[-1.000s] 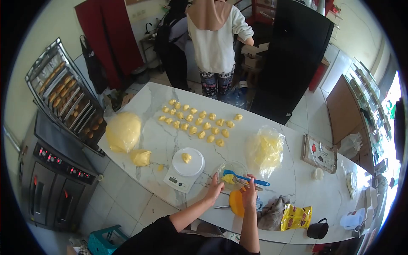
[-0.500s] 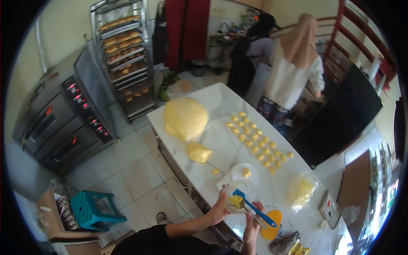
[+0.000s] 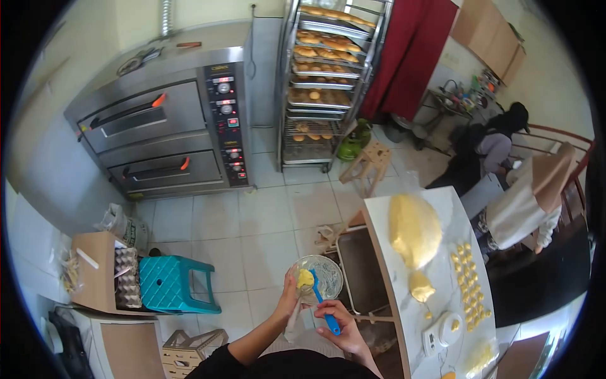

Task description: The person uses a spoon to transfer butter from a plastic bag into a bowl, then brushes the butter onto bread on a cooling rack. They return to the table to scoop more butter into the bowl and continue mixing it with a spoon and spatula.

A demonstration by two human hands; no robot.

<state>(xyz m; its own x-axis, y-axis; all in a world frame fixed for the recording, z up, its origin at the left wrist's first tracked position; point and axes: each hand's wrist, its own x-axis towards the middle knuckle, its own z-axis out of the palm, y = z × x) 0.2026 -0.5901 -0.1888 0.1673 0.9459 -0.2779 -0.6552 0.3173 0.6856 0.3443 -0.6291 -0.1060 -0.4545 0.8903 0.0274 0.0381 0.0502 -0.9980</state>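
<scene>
My left hand (image 3: 288, 295) is closed around the near-left wall of a clear, round glass bowl (image 3: 330, 278). My right hand (image 3: 343, 327) is narrowed on the lower handle of a blue, flat-handled utensil (image 3: 319, 293), its head inside the bowl beside a soft yellow mass (image 3: 305, 277). The bowl is in front of my body, above the tiled floor and off the left edge of a white, grey-veined marble-look table (image 3: 443, 287); this hold appears to leave its mouth open to the utensil. The grip on the lower handle probably keeps my fingers clear of the contents. Whether the utensil is a brush or a spatula, I cannot tell.

On the table, a large yellow dough mass in clear plastic (image 3: 415, 230) lies at the far end; the wrap presumably limits drying. A smaller yellow dough lump (image 3: 421, 287) lies just nearer. A white digital scale (image 3: 432, 342) carries one small dough piece (image 3: 456, 324) on its round platform. Beside these, small yellow dough balls (image 3: 470, 287) lie in rows, mostly spaced apart, which likely limits sticking.
</scene>
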